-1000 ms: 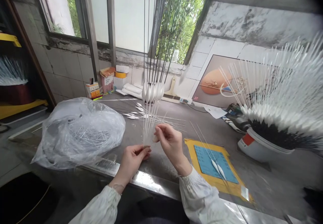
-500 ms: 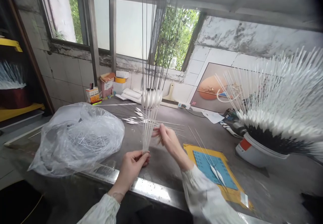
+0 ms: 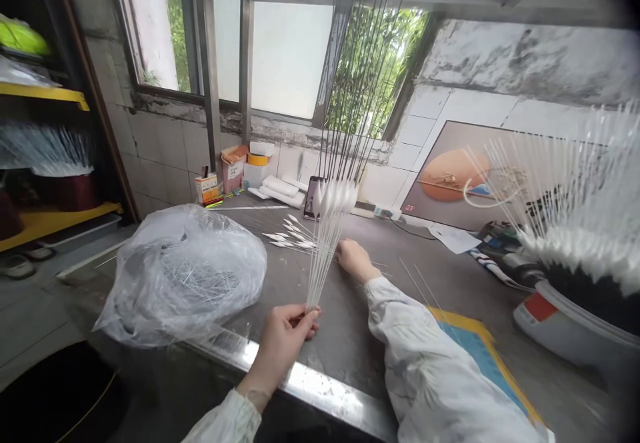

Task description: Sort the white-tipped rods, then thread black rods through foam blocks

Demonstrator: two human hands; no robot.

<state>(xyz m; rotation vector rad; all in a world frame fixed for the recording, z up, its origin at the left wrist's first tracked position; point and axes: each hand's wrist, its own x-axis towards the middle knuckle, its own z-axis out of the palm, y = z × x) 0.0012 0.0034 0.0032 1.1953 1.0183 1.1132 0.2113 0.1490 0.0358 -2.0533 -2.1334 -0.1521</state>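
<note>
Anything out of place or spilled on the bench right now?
Nothing looks damaged or spilled. The only untidiness: thin white stick floats lie loose and crisscrossed on the grey metal table by the right hand, while the left hand pinches an upright fanned bundle of the same sticks.

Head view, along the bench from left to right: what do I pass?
Crumpled clear plastic bag, left hand pinching the bundle of white-tipped sticks, right hand, blue mat with yellow border, white tub bristling with sticks.
</note>
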